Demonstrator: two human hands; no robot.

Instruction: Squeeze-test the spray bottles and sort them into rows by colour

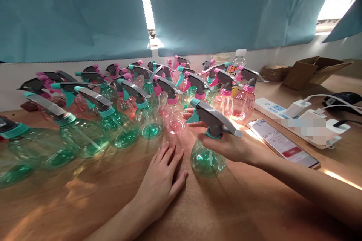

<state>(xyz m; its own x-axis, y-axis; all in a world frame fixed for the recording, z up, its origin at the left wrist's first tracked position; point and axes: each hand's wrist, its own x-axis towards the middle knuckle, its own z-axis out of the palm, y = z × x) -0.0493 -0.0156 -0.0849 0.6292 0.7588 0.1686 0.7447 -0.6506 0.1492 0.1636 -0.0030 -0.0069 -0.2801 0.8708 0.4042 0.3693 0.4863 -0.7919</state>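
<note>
R hand [226, 147] has fingers round green spray btl [207, 162] neck, L hand [161, 177] on tbl [70, 207] w/ fingers spread.

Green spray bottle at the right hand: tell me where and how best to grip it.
Probably around the collared neck of the green spray bottle, from the right, beneath the overhanging lever, where the right hand is: the round body swells wider below, and the trigger points left, away from that approach.

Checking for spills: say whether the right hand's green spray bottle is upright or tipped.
Upright: the green spray bottle in the right hand has its trigger head above its rounded base.
</note>
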